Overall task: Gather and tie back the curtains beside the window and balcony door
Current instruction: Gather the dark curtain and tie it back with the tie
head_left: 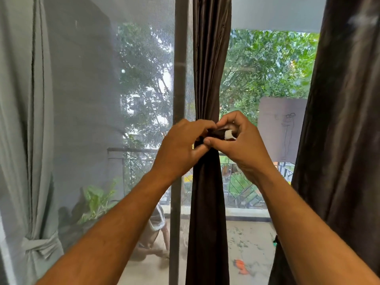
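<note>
A dark brown curtain (209,58) hangs gathered into a narrow bundle at the centre, in front of the grey door frame (180,68). Around its waist runs a dark tie-back band (217,133) with a white patch (228,135) at its end. My left hand (181,147) pinches the band's left side against the bundle. Right beside it, my right hand (240,140) grips the band's end with the white patch. The two hands touch at the fingertips. A second dark brown curtain (339,120) hangs loose at the right.
A grey-green curtain (22,120) hangs at the far left, tied low with its own band (39,244). A mesh screen (92,99) covers the left opening. Outside are a balcony floor (246,239), a railing (242,188), a crouching person (154,229) and trees.
</note>
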